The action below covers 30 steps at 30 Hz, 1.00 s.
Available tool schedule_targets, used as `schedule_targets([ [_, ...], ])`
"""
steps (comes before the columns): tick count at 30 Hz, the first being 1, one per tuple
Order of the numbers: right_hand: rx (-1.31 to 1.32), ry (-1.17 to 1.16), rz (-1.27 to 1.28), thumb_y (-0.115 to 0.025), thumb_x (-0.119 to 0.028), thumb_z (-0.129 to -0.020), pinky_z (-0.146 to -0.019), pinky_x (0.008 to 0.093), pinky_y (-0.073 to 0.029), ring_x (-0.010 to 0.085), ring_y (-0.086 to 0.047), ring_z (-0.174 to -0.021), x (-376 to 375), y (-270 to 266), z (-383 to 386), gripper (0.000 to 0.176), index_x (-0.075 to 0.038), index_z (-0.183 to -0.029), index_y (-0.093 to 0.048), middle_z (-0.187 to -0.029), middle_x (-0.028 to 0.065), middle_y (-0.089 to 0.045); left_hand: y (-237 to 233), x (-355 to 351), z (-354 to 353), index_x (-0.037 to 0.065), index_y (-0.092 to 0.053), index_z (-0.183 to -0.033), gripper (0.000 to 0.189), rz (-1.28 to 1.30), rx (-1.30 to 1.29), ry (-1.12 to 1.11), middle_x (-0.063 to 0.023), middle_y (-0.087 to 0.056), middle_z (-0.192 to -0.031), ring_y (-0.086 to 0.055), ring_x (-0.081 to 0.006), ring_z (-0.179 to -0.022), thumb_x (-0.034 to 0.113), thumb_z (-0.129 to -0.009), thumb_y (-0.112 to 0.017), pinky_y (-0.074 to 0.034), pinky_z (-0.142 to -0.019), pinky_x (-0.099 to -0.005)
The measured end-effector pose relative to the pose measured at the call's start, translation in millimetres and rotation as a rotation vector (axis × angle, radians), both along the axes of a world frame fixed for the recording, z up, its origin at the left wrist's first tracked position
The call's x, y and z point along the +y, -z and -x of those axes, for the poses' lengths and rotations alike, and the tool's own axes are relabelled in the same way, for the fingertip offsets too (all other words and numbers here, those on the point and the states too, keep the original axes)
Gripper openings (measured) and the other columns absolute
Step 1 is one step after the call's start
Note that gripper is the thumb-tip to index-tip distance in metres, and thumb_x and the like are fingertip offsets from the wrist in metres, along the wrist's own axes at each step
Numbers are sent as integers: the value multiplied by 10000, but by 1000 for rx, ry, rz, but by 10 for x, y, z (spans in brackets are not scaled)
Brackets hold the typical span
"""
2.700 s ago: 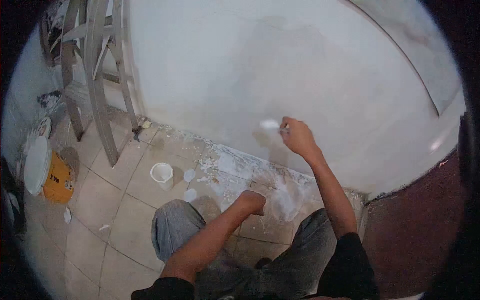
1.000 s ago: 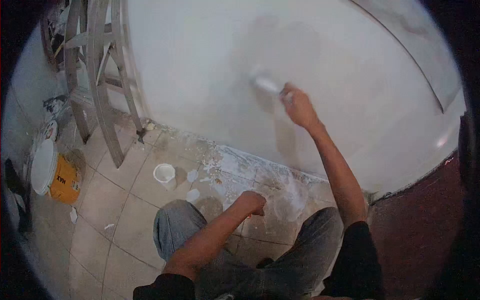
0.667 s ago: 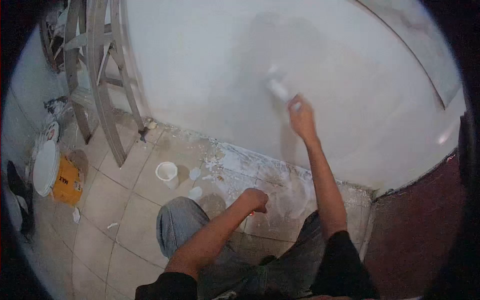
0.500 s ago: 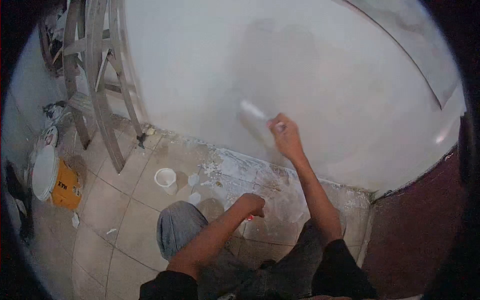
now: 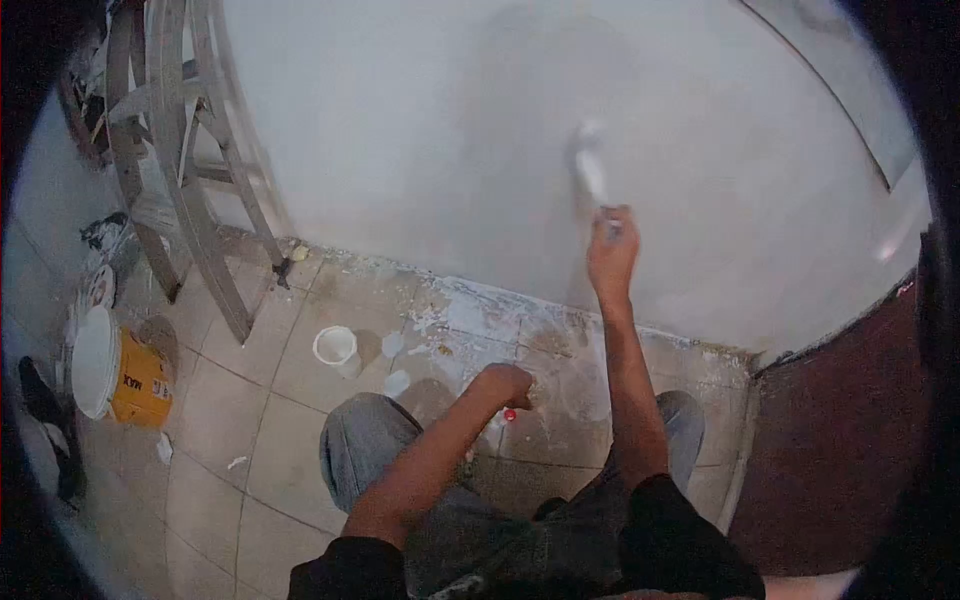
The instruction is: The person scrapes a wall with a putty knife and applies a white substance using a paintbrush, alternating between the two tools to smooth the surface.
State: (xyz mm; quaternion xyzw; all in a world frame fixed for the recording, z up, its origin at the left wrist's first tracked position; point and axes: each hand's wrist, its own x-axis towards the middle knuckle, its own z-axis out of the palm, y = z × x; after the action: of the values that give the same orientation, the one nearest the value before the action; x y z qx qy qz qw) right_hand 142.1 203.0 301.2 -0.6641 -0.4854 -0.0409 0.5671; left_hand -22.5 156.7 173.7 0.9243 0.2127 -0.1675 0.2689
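Note:
My right hand (image 5: 613, 255) grips a white-coated paintbrush (image 5: 592, 170) by its handle, tip upward against the white wall (image 5: 400, 140). Motion smears its white end. Lower down, my left hand (image 5: 505, 385) is curled closed in front of my knees, above the paint-spattered floor tiles (image 5: 480, 320). A small red spot (image 5: 510, 415) shows just beneath it; I cannot tell what these fingers hold. To the left of that hand, a small white cup (image 5: 337, 347) stands on the tiles, with white flakes (image 5: 396, 383) lying beside it.
A wooden stepladder (image 5: 190, 170) stands against the wall at left. Near it is a tilted yellow bucket (image 5: 140, 380) with a white end. Dark red flooring or panelling (image 5: 830, 450) fills the right side. Dark items (image 5: 50, 420) lie at the far left edge.
My right hand has swung the paintbrush up and to the right along the wall, its tip now pointing more upward. My left hand has risen slightly, still closed. The view has shifted a little.

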Motion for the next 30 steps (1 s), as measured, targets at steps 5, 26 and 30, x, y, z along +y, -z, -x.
schedule_targets([
  [5, -225, -441, 372, -554, -106, -846, -732, 373, -450, 272, -592, -751, -102, 414, 348, 105, -21, -901, -525, -758, 178, -591, 103, -31, -22, 29, -643, -965, 458, -11, 5, -10, -163, -645, -966, -618, -328, -908, 428, -740, -652, -490, -778, -429],
  [26, -368, -369, 348, -541, -139, -847, -676, 420, -464, 371, -590, -766, 32, 549, -42, 144, 3, -868, -547, -808, 218, -601, 296, -13, -100, 19, -658, -929, 456, 18, 40, -7, -167, -649, -941, -621, -320, -893, 424, -720, -655, -490, -777, -422],
  [30, -194, -32, -55, -527, -129, -838, -651, 485, -458, 430, -588, -774, -99, -27, 221, 126, -12, -878, -546, -838, 251, -600, 161, 8, -77, 32, -662, -923, 445, -31, 11, -44, -163, -650, -939, -622, -319, -891, 418, -701, -670, -492, -779, -419],
])
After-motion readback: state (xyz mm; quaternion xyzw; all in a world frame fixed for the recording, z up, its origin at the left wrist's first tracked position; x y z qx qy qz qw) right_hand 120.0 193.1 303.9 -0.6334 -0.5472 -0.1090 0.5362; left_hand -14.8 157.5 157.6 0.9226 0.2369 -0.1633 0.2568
